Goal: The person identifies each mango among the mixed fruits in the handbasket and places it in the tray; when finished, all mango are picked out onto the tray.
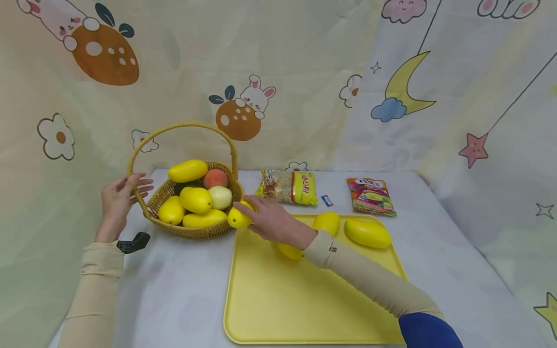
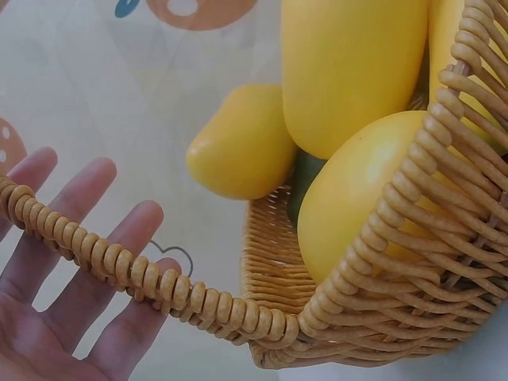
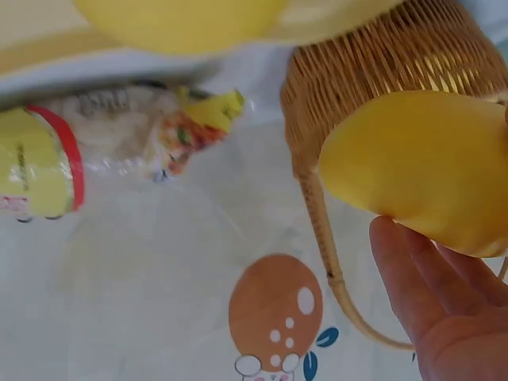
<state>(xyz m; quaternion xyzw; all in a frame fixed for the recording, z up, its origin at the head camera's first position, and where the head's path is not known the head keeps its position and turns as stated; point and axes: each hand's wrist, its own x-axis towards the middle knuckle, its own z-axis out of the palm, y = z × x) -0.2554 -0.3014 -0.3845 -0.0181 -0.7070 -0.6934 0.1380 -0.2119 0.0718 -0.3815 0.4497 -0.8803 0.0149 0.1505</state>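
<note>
My right hand [image 1: 274,220] grips a yellow mango [image 1: 241,215] at the right rim of a wicker basket [image 1: 197,233]; its fingertips press the mango's side in the right wrist view. At the basket's left, my left hand [image 1: 119,198] lies against the handle [image 2: 151,278], its fingers stretched out behind the wicker. The basket holds several mangoes [image 1: 196,199], a peach [image 1: 215,179], a pale round fruit [image 1: 220,197] and a dark green item [image 1: 188,186], partly covered. Two mangoes [image 1: 367,234] lie in plain sight on a yellow tray [image 1: 304,304]; another yellow fruit [image 1: 290,252] is partly hidden under my right wrist.
Behind the tray lie a clear food bag with a yellow label [image 1: 289,187], a small blue wrapped sweet [image 1: 327,200] and a colourful candy packet [image 1: 372,196]. A patterned cloth [image 1: 304,96] hangs behind the white table [image 1: 174,299]. The basket's tall handle arches above the fruit.
</note>
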